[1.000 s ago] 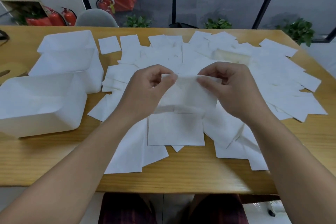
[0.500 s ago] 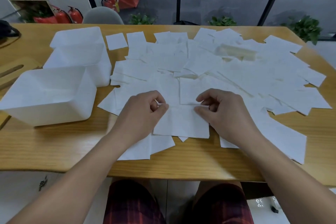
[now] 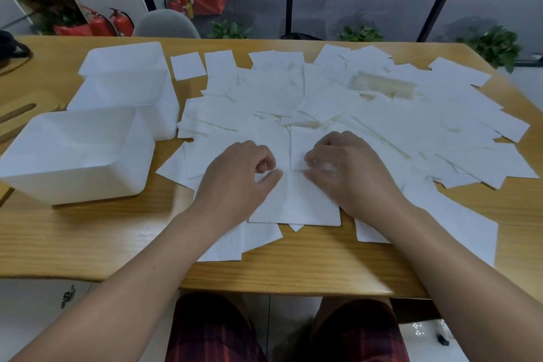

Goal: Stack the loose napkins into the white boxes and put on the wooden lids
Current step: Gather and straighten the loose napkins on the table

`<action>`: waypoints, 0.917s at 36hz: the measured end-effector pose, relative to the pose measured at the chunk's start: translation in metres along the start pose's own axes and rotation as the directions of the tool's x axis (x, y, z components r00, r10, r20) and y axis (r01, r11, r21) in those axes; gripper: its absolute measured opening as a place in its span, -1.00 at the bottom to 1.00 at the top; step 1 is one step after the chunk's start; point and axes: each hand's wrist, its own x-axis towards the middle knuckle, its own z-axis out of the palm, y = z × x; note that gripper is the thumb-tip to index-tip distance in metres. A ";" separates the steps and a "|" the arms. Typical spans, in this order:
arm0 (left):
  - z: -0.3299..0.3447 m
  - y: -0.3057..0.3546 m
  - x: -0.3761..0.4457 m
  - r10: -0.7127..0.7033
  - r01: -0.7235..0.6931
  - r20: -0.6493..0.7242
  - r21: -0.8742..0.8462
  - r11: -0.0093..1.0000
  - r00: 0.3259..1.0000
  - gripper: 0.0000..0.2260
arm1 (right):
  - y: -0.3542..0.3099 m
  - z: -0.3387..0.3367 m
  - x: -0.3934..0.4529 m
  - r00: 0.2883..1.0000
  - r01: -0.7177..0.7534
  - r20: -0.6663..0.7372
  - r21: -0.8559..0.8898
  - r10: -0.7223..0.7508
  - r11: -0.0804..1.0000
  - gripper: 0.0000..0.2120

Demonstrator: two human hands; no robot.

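Note:
Loose white napkins (image 3: 382, 114) cover most of the wooden table (image 3: 88, 238). One napkin (image 3: 293, 203) lies flat on top of others near the front edge. My left hand (image 3: 238, 176) pinches its far edge between curled fingers and thumb. Close beside it, my right hand (image 3: 349, 176) grips the same edge with curled, motion-blurred fingers. Two open white boxes stand at the left: the near box (image 3: 73, 156) and the far box (image 3: 126, 82). A wooden lid (image 3: 20, 114) shows partly at the left edge.
A cream-coloured roll-shaped object (image 3: 382, 85) lies among the far napkins. A grey chair back (image 3: 166, 23) stands behind the table. Bare wood shows along the front edge and in front of the near box. A dark object (image 3: 8, 47) sits at the far left.
The napkin that both hands held up in the air has come down flat onto the near pile. My hands have moved closer together at its far edge.

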 end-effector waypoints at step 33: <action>0.007 0.010 0.000 -0.009 0.007 -0.017 -0.124 0.992 1.000 -0.80 | 0.002 -0.002 0.008 0.992 0.095 -0.081 -0.023 -0.096 0.995 -0.92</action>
